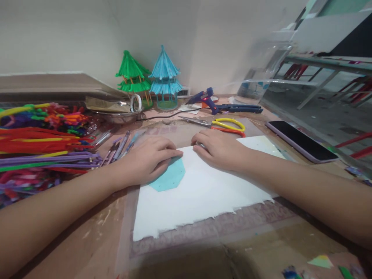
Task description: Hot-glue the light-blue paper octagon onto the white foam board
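Note:
A white sheet (203,190) with a ragged near edge lies on the table. On its left part rests a light blue many-sided piece (171,177). My left hand (149,159) lies over the upper left of the blue piece, its fingers flat and pressing it down. My right hand (213,149) rests on the sheet's far edge, fingers curled together around something small that is mostly hidden. Just beyond my right hand lie scissors (229,124) with yellow and orange handles.
Pipe cleaners (43,143) crowd the left side, beside pens (120,147) and a metal bowl (116,116). Behind stand a green model tower (132,73), a blue model tower (164,73) and a glue gun (205,99). A phone (300,139) lies right.

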### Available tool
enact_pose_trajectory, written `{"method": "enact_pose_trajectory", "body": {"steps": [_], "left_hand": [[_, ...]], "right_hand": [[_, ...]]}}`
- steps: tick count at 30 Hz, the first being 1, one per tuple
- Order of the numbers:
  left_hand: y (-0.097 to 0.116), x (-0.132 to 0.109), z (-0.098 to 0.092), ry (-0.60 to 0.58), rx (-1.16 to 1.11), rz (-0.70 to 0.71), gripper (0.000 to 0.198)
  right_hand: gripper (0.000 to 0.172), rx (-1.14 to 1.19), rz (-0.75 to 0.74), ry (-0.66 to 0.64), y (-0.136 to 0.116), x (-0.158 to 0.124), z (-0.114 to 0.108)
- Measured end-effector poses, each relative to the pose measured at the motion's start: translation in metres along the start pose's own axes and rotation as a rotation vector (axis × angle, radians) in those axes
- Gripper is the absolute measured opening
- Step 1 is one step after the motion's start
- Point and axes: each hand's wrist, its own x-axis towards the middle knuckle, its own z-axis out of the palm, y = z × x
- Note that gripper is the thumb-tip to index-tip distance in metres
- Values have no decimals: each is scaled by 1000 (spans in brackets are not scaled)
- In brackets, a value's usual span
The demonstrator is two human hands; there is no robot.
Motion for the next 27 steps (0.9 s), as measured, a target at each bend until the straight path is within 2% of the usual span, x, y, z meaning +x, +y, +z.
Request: {"method": "enact_pose_trajectory", "body": {"steps": [8, 12, 15, 20, 25, 27], "left_hand": [[2, 0, -3, 1, 5, 5, 37], [3, -1, -4, 60, 7, 23, 33], [2, -2, -4, 79, 1, 30, 31], [2, -3, -3, 100, 59, 78, 31], [6, -1, -4, 84, 178, 49, 35], [8, -1, -5, 43, 222, 22, 39]], "right_hand": [[28, -34, 4, -47, -4, 1, -3], [30, -32, -12, -155, 1, -2, -22], [28, -21, 19, -226, 18, -6, -40], [31, -24, 187, -165, 61, 3, -56], [25, -38, 473, -50, 97, 42, -53], [30, -52, 584, 16, 110, 58, -47]]}}
